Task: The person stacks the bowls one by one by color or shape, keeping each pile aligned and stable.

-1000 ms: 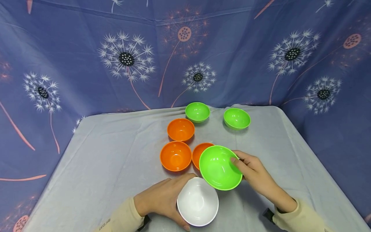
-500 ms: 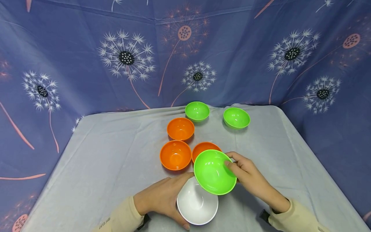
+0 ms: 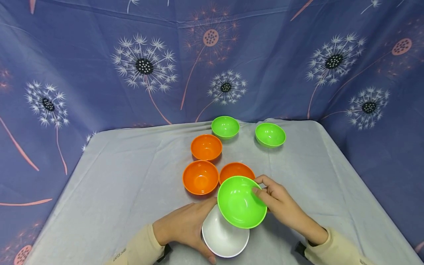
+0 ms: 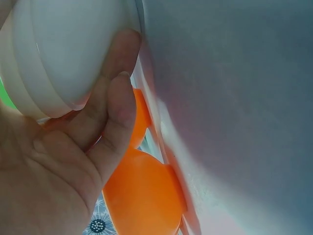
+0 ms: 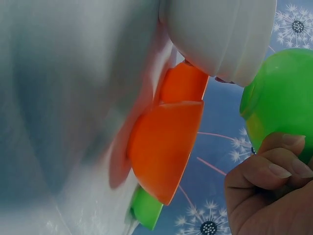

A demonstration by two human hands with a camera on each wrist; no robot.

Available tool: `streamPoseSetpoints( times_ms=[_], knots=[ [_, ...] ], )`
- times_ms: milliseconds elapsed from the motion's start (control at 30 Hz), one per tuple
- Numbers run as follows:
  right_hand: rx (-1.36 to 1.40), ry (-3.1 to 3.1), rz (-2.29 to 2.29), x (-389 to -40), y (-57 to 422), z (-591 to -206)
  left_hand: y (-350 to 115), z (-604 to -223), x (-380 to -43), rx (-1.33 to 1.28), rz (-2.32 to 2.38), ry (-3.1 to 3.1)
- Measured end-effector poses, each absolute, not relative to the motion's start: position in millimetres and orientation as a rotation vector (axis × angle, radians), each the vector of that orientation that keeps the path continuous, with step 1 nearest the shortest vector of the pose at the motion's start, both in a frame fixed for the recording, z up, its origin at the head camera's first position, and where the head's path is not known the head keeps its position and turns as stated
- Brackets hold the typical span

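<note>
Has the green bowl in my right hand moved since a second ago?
Yes: the held green bowl moved left and toward you, judged against the leftmost orange bowl.

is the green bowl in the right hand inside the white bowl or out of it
Out. The right hand holds the green bowl raised; the right wrist view shows its rounded underside outside the white bowl.

Just beyond the left fingers [image 3: 204, 207] stands an orange bowl [image 3: 200, 178], another orange bowl [image 3: 206, 148] behind it; a third orange bowl [image 3: 237, 169] is near the right fingers [image 3: 266, 181]. Well past the fingers are a green bowl [image 3: 225, 127] and, apart, another green bowl [image 3: 270, 135]. Grey cloth [image 3: 132, 173] spreads beneath; a blue curtain [image 3: 278, 73] hangs behind.
</note>
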State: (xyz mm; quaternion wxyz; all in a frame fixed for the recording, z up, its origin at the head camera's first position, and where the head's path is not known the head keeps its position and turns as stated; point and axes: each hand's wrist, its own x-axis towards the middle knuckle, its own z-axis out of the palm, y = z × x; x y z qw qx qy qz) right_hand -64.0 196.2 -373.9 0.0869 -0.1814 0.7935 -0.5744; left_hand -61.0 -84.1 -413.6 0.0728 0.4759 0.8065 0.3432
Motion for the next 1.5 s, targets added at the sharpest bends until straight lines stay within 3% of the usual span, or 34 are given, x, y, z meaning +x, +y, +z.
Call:
streamPoseSetpoints(
  times_ms=[1500],
  knots=[
    [-0.682,2.302,-1.723,-57.9,189.9,-379.7,-86.0,-406.7,-66.0,1.412,1.034,2.383]
  ],
)
